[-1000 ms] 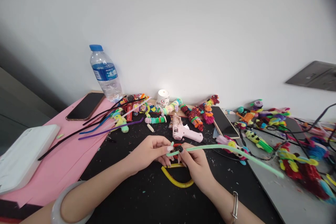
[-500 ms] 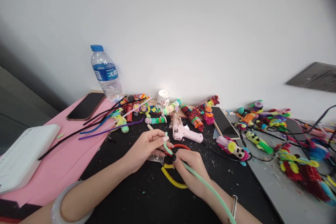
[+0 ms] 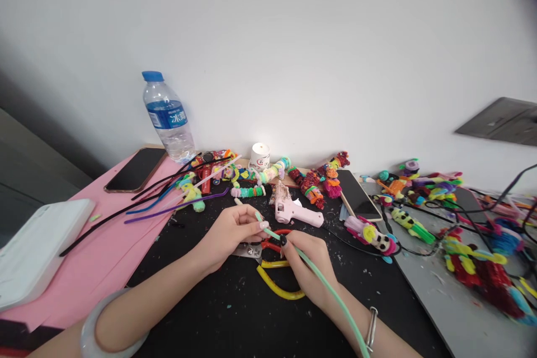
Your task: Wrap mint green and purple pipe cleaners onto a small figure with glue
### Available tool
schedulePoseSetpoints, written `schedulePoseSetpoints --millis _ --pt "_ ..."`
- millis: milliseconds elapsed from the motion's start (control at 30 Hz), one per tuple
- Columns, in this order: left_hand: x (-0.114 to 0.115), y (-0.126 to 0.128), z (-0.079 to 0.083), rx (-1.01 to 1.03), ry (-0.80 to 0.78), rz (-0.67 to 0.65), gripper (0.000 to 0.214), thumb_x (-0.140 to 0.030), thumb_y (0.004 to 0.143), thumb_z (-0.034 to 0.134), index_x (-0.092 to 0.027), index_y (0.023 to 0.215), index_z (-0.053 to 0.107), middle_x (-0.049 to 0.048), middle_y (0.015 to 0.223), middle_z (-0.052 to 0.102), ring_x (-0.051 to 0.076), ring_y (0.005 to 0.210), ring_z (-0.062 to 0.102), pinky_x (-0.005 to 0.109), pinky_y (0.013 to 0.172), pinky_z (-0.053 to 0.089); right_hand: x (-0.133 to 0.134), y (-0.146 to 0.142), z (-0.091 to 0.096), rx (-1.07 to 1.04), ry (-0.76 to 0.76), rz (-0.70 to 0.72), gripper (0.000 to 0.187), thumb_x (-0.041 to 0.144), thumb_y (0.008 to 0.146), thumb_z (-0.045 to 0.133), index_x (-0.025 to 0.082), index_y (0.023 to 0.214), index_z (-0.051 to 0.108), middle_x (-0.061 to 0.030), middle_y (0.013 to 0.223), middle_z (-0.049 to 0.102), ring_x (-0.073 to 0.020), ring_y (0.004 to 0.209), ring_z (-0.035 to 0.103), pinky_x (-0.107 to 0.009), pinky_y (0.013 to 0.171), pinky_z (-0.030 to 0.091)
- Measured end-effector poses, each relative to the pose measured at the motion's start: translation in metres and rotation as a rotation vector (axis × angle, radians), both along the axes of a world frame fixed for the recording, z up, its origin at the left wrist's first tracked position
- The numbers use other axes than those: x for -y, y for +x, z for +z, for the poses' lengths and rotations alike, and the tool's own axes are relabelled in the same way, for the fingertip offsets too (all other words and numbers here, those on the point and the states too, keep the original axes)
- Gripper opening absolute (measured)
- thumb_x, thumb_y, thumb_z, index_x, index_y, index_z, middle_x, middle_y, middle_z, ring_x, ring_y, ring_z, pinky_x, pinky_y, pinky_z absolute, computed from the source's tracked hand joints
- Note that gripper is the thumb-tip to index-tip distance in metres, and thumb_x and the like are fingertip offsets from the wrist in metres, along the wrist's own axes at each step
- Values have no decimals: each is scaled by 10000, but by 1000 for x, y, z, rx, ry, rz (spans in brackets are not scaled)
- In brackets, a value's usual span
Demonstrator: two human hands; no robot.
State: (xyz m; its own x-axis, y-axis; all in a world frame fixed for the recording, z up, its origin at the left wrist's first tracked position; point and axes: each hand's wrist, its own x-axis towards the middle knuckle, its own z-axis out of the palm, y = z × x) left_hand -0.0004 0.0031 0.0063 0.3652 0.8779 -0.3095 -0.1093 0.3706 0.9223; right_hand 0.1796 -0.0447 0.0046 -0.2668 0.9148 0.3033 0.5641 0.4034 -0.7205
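Left hand (image 3: 229, 235): the grip is pinched together, thumb and fingers clamped on the green stem close to its short end.
Right hand (image 3: 312, 265): the grip is also closed on the same stem, just beside the left one, thumb with a dark nail on top.
Green stem (image 3: 321, 276): held above the middle of the tabletop (image 3: 201, 313); a short tip pokes up past the left fingers, while the long part runs over the right hand and forearm toward the near edge.
Cutting tool (image 3: 272, 287): lies under and between the hands, with red and yellow handles and a metal part partly hidden by the left hand.
Pink glue gun (image 3: 297, 214): on its side beyond the hands, toward the far edge.
Fuzzy figures (image 3: 308, 185): several along the far edge, more heaped toward the far right corner.
White cup (image 3: 260, 156): at the far edge, near the wall.
Right phone (image 3: 361, 196): flat near the far edge, right of the glue gun.
Loose stems (image 3: 176, 212): black, blue and purple, left of the hands, some reaching over the pink sheet (image 3: 113, 257).
Water bottle (image 3: 168, 123): tilted against the wall near the far left corner.
Left phone (image 3: 135, 169): on the pink sheet, beside the bottle.
White box (image 3: 42, 251): at the left edge, on the sheet.
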Motion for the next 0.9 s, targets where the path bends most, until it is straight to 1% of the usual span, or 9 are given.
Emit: schedulePoseSetpoints --millis 167,367,467,567,700,800,900 --pt "2 2 -1 172 -46 90 192 -249 724 709 -144 729 549 -21 695 632 95 688 638 224 724 522 0 -3 -3 19 17 39 286 157 876 388 188 594 428 15 578 450 -108 527 419 -224 515 327" --pt "3 5 2 323 -177 106 179 -196 731 708 -147 719 537 -4 715 656 79 655 641 191 697 532 0 -4 -4 0 8 46 282 178 895 385 186 629 477 -2 609 505 -119 549 450 -229 531 356" --pt "4 6 2 352 -238 96 151 -176 737 700 -152 748 551 0 722 667 88 650 653 194 681 540 0 -3 -4 11 15 41 293 190 901 369 188 629 477 -7 607 506 -123 553 454 -235 535 364" --pt "5 7 1 374 -278 97 139 -145 733 699 -153 802 578 10 753 683 104 694 668 201 705 544 0 -3 -5 32 33 40 294 188 897 367 192 616 452 -1 599 483 -122 544 448 -237 529 364" --pt "5 7 1 387 -289 95 136 -100 733 688 -144 826 600 17 789 688 105 733 671 190 721 547 0 -3 -7 44 51 44 275 164 885 368 192 619 433 0 609 475 -120 547 443 -237 525 365" --pt "5 8 2 377 -293 115 144 -71 736 674 -140 838 599 20 791 687 110 747 673 191 723 550 -1 -3 -7 45 54 49 266 167 887 373 188 636 461 2 613 480 -118 548 441 -232 525 368" --pt "5 8 3 347 -290 126 172 -82 737 678 -144 871 591 27 777 686 123 750 674 215 735 549 -1 -4 -7 36 43 52 257 167 893 372 181 682 518 -5 628 509 -119 552 450 -231 535 378"
